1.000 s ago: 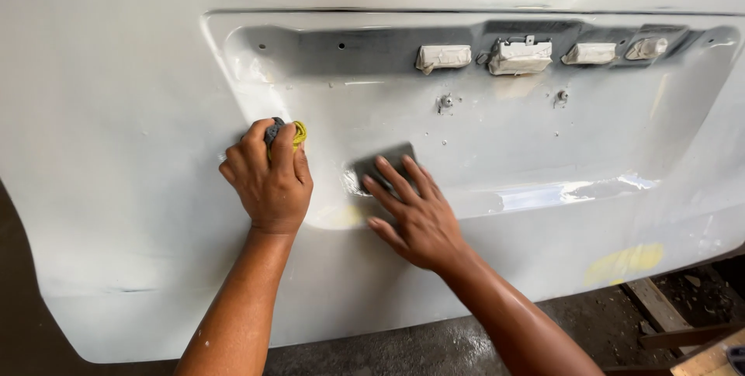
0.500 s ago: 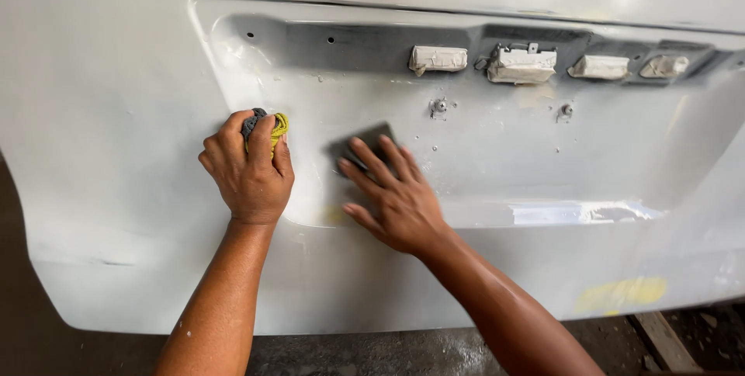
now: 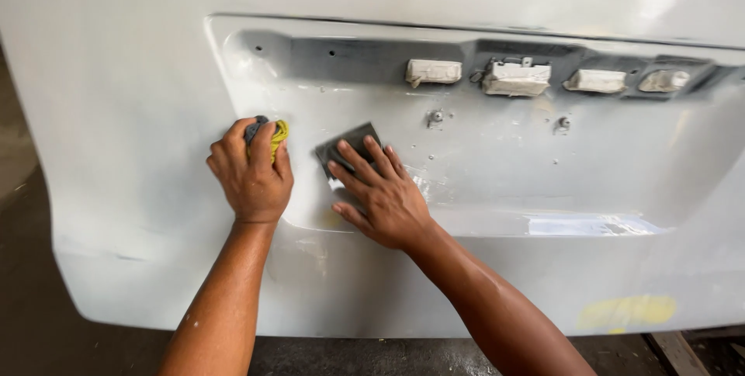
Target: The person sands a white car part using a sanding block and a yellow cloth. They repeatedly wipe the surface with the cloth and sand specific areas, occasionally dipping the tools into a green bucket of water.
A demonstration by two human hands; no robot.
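White-painted sheet metal fills the view: a vehicle body panel (image 3: 116,112) with a shallow recessed bay across its middle, wet and glossy along the lower ledge.

The person's right hand (image 3: 380,194) lies flat inside that recess, fingers (image 3: 353,155) spread and pressing a dark grey sanding sheet (image 3: 345,143) against the panel. It is a flat-palmed press rather than a pinch; the sheet's upper corner pokes out just past the fingertips, and the rest sits hidden under the hand.

Just to the left of that, at the rounded edge of the recess, the left hand (image 3: 250,170) is curled into a loose fist around a bunched yellow and grey cloth (image 3: 277,134). A tuft of it shows above the knuckles, touching the panel. The two hands are close together but apart.

Above and to the right of the sanding hand, a row of four pale blocky fittings (image 3: 516,77) sits in a darker grey strip along the top of the recess. Two small bolt studs (image 3: 436,117) stand between that strip and the hand. Well off to the lower right of both hands, a yellowish smear (image 3: 625,312) marks the panel's bottom edge, with dark floor (image 3: 31,322) beneath.
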